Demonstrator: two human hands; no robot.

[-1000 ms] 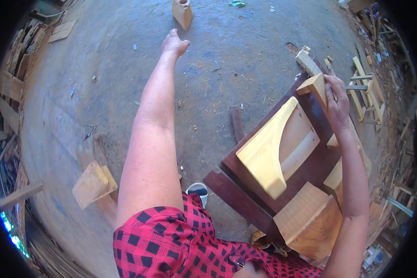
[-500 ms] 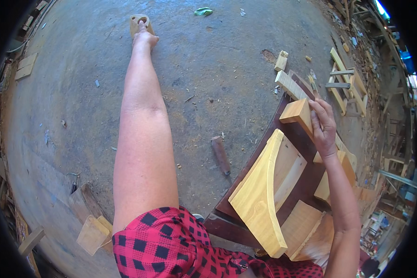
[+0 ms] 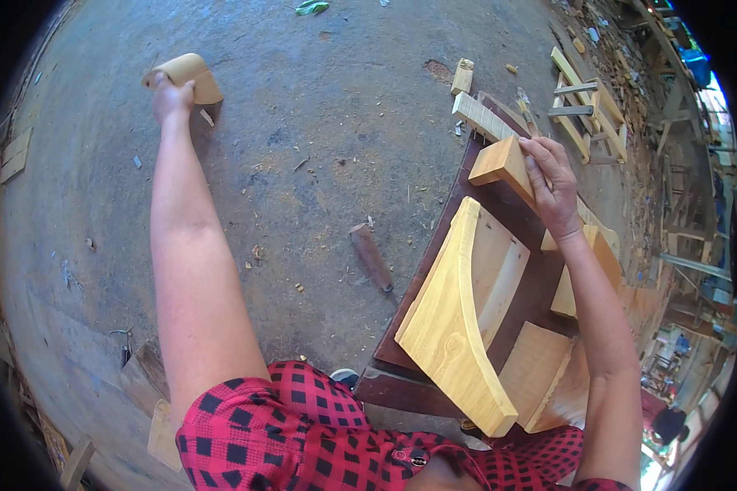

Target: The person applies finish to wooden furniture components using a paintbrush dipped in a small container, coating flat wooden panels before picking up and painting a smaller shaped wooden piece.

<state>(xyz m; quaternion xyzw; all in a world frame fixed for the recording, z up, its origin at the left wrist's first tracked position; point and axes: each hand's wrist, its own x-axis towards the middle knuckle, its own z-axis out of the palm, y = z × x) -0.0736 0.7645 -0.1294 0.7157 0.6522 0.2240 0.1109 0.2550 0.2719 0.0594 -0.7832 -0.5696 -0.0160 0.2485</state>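
Note:
My left arm stretches far out to the upper left, over the concrete floor. At its end my left hand (image 3: 173, 100) is closed on a pale wooden piece (image 3: 192, 72) with a rounded edge. On the right, the fingers of my right hand (image 3: 555, 182) are bent against the edge of a squared wooden block (image 3: 499, 158) on a dark brown wooden bench (image 3: 450, 221). A thin brush (image 3: 527, 113) lies by those fingertips; whether they touch it is hard to see. Nearer me on the bench lies a curved yellow board (image 3: 458, 335).
A dark cylindrical piece (image 3: 372, 258) lies on the floor left of the bench. Farther off stands a small wooden frame (image 3: 590, 102). Several boards (image 3: 536, 368) rest on the bench, and a ridged wood strip (image 3: 483, 117) lies at its far end. Scrap wood lines the right side.
My left hand has turned the wooden piece, so its rounded side shows instead of its holes, and has swung left. The view has shifted. My right hand stays at the block.

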